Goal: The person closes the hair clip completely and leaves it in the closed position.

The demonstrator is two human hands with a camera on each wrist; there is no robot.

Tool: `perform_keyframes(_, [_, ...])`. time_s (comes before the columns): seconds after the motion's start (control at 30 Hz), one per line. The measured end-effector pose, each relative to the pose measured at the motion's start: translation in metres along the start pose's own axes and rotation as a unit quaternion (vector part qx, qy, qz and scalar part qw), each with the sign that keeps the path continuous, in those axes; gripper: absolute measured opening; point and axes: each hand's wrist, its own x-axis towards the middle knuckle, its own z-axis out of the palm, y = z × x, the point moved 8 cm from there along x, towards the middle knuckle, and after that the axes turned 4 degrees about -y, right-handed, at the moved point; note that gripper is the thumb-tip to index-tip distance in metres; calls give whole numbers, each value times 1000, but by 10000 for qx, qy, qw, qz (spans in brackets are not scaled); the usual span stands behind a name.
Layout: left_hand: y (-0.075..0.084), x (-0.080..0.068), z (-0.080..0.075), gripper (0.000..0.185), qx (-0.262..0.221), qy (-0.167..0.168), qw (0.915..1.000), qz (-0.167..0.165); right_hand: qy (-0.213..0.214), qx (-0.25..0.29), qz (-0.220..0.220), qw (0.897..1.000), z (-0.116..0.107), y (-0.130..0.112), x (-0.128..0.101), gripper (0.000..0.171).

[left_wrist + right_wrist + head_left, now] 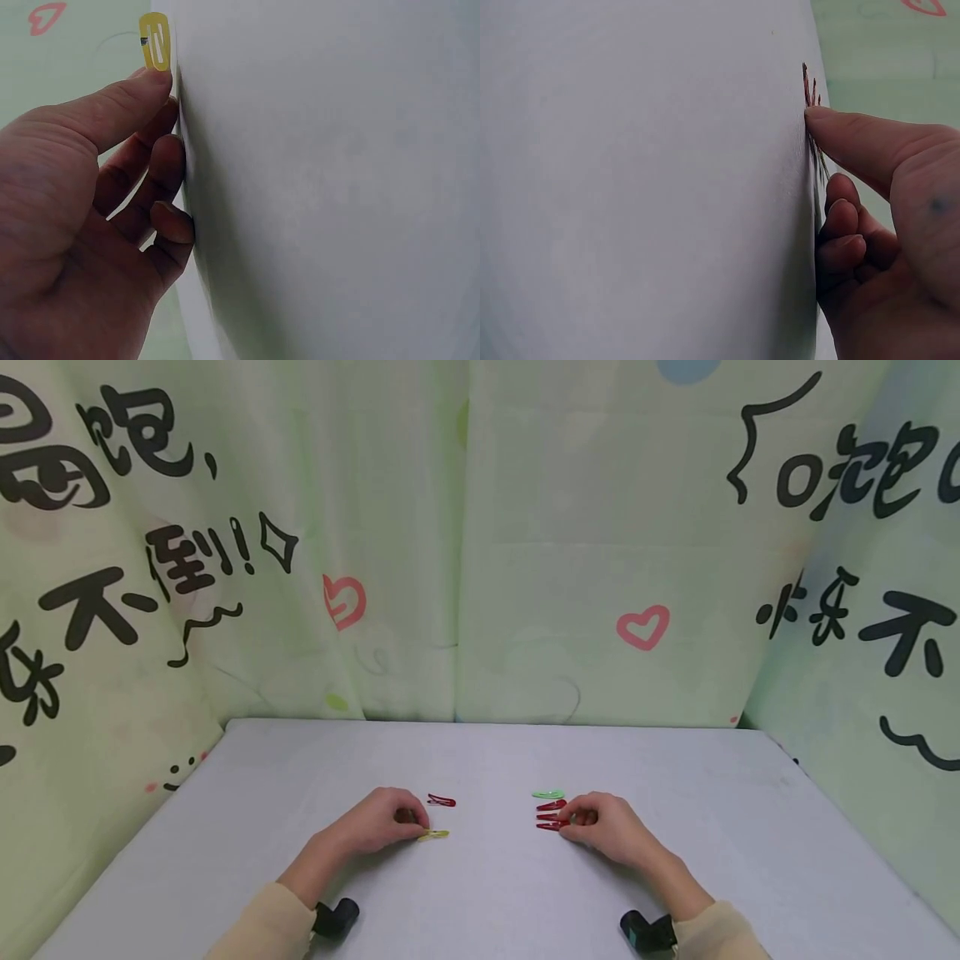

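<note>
In the head view my left hand pinches a yellow snap hair clip by one end, low over the table. The left wrist view shows the yellow clip sticking up past the thumb tip. Just beyond it lies a red hair clip. My right hand holds the end of the nearest red hair clip between thumb and forefinger. Two more red clips, a middle one and a farther one, lie behind it, their right ends close to the fingers. A green hair clip tops that column.
A white-covered table spreads under both hands. Printed pale green curtains stand behind it and along both sides. Black wrist cameras, left and right, sit below the forearms.
</note>
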Motion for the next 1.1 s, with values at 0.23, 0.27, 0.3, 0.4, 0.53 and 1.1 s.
perform_keyframes(0.23, [1,-2,-1,14,21,36,10000,41,-22,42,-92,9999,0,0,-1,12])
perform_keyframes(0.27, [1,-2,-1,14,21,42,10000,59,-22,55,-91,9999,0,0,-1,12])
perform_keyframes(0.3, [2,-2,-1,13,19,46,10000,83,-22,73,-87,9999,0,-1,-1,12])
perform_keyframes(0.4, [3,-3,-2,13,-12,38,9999,141,-10,111,-86,9999,0,-1,-1,12])
perform_keyframes(0.53, [3,-3,-2,14,-3,38,9999,168,16,175,-76,9998,-1,-2,0,12])
perform_keyframes(1.1, [5,-5,-15,13,89,607,9979,209,167,339,-168,9991,-8,-5,1,20])
